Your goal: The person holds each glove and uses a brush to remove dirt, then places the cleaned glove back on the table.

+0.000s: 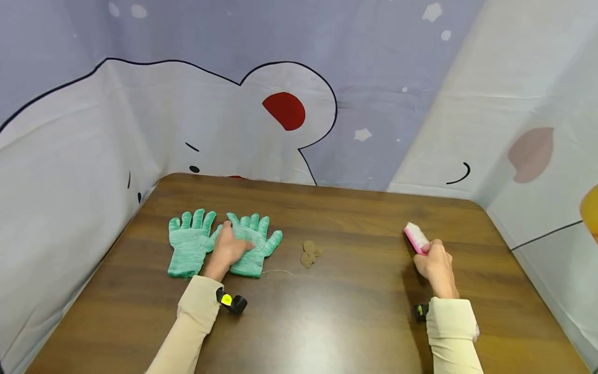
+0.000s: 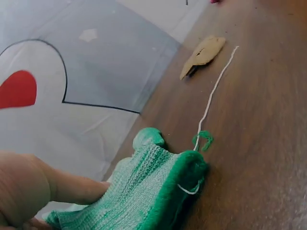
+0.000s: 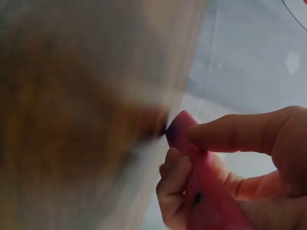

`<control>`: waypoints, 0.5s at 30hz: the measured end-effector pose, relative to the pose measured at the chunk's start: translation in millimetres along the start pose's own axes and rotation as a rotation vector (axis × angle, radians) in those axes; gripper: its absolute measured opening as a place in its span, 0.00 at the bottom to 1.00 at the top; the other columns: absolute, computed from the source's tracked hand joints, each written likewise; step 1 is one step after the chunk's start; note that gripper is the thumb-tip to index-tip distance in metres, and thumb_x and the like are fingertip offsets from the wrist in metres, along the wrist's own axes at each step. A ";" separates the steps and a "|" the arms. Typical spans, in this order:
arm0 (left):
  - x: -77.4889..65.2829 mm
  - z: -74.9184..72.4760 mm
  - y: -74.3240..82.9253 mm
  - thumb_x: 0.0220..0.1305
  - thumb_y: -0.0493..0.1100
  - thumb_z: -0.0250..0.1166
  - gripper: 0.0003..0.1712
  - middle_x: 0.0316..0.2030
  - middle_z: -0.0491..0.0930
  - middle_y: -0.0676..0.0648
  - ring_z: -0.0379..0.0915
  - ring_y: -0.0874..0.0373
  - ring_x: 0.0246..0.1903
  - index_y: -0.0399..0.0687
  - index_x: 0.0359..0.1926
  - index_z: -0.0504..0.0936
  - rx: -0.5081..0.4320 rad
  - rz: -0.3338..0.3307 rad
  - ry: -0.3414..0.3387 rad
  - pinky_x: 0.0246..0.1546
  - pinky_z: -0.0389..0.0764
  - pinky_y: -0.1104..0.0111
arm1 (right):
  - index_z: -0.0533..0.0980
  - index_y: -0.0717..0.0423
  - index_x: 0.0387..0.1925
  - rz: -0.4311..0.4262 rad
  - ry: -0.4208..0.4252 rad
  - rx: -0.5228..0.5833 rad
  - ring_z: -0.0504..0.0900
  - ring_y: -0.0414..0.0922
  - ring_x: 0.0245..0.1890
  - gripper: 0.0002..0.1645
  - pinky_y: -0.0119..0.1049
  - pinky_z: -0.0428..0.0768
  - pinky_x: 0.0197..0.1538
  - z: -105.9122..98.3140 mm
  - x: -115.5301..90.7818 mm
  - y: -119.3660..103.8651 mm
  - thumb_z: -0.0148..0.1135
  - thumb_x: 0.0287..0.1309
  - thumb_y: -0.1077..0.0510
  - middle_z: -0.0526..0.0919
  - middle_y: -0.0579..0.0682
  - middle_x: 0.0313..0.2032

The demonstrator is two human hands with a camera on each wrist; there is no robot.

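Two green knitted gloves lie palm-flat on the table, a left one [image 1: 190,244] and a right one [image 1: 249,241] beside it. My left hand [image 1: 228,246] rests on the right glove, its thumb laid across the knit. The left wrist view shows that thumb [image 2: 76,187] straight against the fabric, near the cuff [image 2: 192,165]; the other fingers are mostly hidden there. Over the table's right side, my right hand [image 1: 436,265] grips a pink brush [image 1: 416,238] with white bristles. Up close, thumb and fingers pinch its pink handle [image 3: 211,201].
Several flat brown pieces [image 1: 308,254] lie together right of the gloves. A loose pale thread [image 1: 279,271] trails from the right glove's cuff. The brown wooden table [image 1: 327,311] ends at the back against a printed curtain [image 1: 374,78], which also hangs along both sides.
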State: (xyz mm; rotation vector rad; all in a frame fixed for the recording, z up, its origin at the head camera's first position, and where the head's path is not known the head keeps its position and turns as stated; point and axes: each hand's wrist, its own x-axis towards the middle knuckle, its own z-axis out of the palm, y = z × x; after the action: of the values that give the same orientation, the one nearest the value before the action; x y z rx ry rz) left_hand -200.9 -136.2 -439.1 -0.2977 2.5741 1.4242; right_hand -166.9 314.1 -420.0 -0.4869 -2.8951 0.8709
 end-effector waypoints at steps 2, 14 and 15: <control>-1.9 -0.3 0.8 0.56 0.40 0.64 0.52 0.65 0.48 0.28 0.47 0.32 0.63 0.32 0.69 0.38 0.057 0.001 0.016 0.56 0.63 0.46 | 0.67 0.66 0.41 -0.014 0.005 -0.009 0.70 0.61 0.40 0.19 0.52 0.70 0.40 2.4 -0.1 -1.7 0.49 0.42 0.65 0.73 0.69 0.40; -8.9 -12.5 6.4 0.56 0.46 0.65 0.52 0.63 0.50 0.24 0.47 0.30 0.61 0.22 0.65 0.42 0.229 0.034 0.026 0.55 0.63 0.44 | 0.69 0.65 0.30 -0.137 0.027 -0.049 0.72 0.56 0.29 0.17 0.45 0.70 0.31 8.9 0.1 -8.3 0.68 0.38 0.65 0.75 0.61 0.28; -8.7 -14.4 6.2 0.56 0.46 0.64 0.52 0.64 0.48 0.24 0.46 0.30 0.62 0.22 0.66 0.41 0.233 0.030 0.018 0.56 0.62 0.44 | 0.69 0.65 0.30 -0.136 0.026 -0.052 0.72 0.56 0.29 0.17 0.45 0.70 0.30 8.7 0.2 -8.3 0.68 0.38 0.64 0.75 0.61 0.28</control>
State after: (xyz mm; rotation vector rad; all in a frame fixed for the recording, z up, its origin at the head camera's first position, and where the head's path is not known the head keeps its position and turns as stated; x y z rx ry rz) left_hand -195.0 -144.5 -424.3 -0.2385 2.7352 1.1196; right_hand -170.9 303.0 -422.7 -0.2976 -2.8934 0.7657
